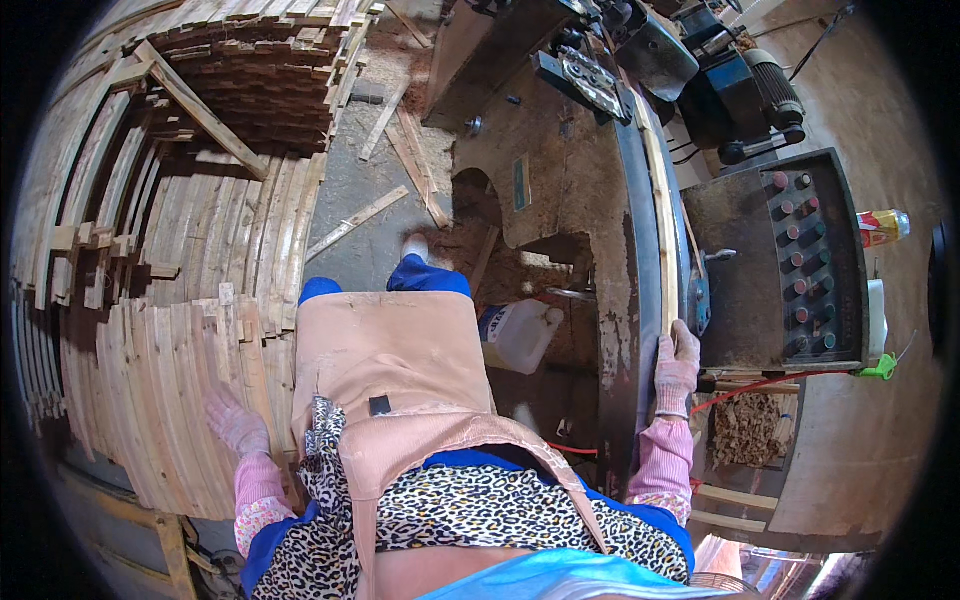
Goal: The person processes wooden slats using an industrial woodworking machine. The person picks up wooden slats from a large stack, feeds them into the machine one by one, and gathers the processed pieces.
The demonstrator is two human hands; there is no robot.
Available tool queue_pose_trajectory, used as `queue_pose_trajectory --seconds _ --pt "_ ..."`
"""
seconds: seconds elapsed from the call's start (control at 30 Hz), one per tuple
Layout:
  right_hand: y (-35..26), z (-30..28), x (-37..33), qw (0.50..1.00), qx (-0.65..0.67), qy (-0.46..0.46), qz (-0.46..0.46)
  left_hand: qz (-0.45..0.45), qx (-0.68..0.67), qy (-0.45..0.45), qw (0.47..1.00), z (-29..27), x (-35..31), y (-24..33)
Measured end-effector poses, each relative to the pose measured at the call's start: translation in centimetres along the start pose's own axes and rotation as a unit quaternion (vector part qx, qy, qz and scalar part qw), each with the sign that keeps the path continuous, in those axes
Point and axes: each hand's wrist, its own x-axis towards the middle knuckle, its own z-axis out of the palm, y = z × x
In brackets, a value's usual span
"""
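Note:
My right hand, in a pale glove, is at the near end of a long, narrow wooden strip. Its fingers and thumb close around that end. The strip lies lengthwise along the metal bed of a woodworking machine, its far end running in under the machine's parts. On my left, my other gloved hand, the left hand, lies over a stack of wooden strips. Its fingers are stretched out, slightly blurred, and grip nothing. Whether the palm presses on the strips I cannot tell.
A control panel with rows of buttons stands right of the bed, with a motor beyond it. Loose offcuts litter the floor ahead. A plastic jug sits under the machine. Wood shavings and a red hose are at right.

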Motion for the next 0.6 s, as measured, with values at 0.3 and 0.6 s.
queue_pose_trajectory --seconds 0.3,0.6 --pt "-2.7 8.1 15.7 0.982 -0.100 0.069 -0.145 0.037 -0.090 0.034 0.995 3.5 2.2 -2.0" --pt "-9.0 13.5 24.1 0.958 -0.235 0.026 -0.159 0.128 -0.580 0.078 0.801 -23.6 11.7 11.6"
